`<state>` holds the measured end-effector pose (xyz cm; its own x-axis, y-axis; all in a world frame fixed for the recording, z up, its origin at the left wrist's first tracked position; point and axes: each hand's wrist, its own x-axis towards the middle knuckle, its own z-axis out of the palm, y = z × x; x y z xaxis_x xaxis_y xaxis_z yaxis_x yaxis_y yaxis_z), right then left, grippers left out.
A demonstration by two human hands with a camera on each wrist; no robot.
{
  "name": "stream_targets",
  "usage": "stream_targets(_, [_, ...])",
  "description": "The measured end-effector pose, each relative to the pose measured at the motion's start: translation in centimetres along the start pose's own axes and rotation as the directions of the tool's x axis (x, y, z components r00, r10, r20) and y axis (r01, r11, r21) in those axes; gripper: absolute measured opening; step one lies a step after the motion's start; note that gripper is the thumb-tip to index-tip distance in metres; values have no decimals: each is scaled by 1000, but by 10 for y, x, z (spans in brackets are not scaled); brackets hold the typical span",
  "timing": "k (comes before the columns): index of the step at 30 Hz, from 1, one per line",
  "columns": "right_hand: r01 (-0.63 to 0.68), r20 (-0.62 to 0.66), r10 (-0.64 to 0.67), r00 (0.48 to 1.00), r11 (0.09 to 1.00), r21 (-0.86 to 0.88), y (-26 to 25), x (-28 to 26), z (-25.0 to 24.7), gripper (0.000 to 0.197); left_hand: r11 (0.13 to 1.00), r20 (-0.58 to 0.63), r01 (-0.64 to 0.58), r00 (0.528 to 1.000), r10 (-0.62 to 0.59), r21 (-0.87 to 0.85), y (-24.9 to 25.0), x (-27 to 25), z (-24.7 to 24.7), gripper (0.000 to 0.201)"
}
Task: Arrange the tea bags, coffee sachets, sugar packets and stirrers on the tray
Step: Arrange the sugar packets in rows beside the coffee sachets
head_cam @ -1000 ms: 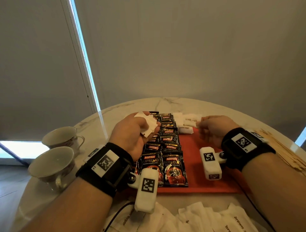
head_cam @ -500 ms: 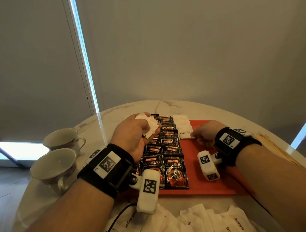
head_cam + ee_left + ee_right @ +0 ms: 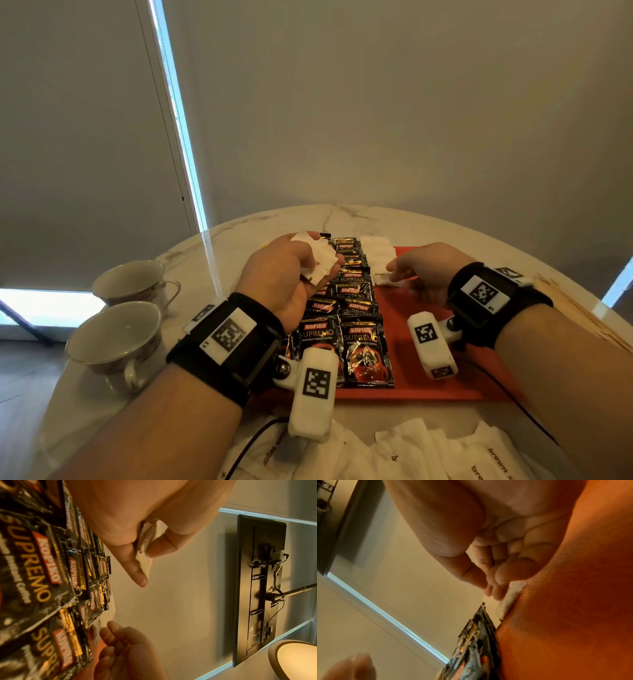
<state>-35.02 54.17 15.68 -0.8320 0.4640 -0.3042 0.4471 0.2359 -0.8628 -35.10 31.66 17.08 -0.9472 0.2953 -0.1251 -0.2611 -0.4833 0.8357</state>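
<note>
From the head camera, the left hand (image 3: 291, 274) grips a small fan of white sugar packets (image 3: 317, 262) above the coffee sachets (image 3: 346, 325), which lie in overlapping rows along the left side of the red tray (image 3: 445, 387). The right hand (image 3: 424, 270) rests its fingertips on a sugar packet (image 3: 383, 277) in the row begun at the tray's far edge. More packets (image 3: 428, 452) wait off the tray's near edge; stirrers (image 3: 579, 315) lie beyond its right edge.

The left wrist view shows thumb and forefinger pinching the packets (image 3: 144, 550) by one end.

The right wrist view shows curled fingertips (image 3: 498, 588) pressing the packet (image 3: 508, 599) onto the tray.

These look light, thin and soft; they probably slide apart easily, so an edge pinch suits them.
</note>
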Motion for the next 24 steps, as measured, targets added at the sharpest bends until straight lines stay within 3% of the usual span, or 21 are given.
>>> stream_targets(4, [5,25,-6,1000,1000,18,-2,-7,2,19,998,19,27,999,-28,48,-3,4,-3,50])
stream_targets(7, [118,31,-127,991,972,205,-2,-19,3,14,996,31,5,999,-7,84,-4,6,-3,50])
stream_targets(9, [170,148,-231,962,925,339,-3,-36,8,23,994,36,-22,999,18,107,-5,6,-2,51])
stream_targets(11, [213,256,-313,915,911,352,-4,-52,17,39,989,41,-59,998,54,135,-7,5,-3,48])
stream_targets(14, [306,253,-395,883,893,329,-3,-66,27,51,976,45,-104,994,98,189,-7,1,-4,43])
stream_targets(19, [312,200,-435,878,836,451,0,-66,29,16,971,36,-70,997,63,229,-3,-4,-2,30])
stream_targets(24, [289,178,-403,898,843,453,2,-64,29,9,970,-24,-18,999,24,244,-2,-4,0,11])
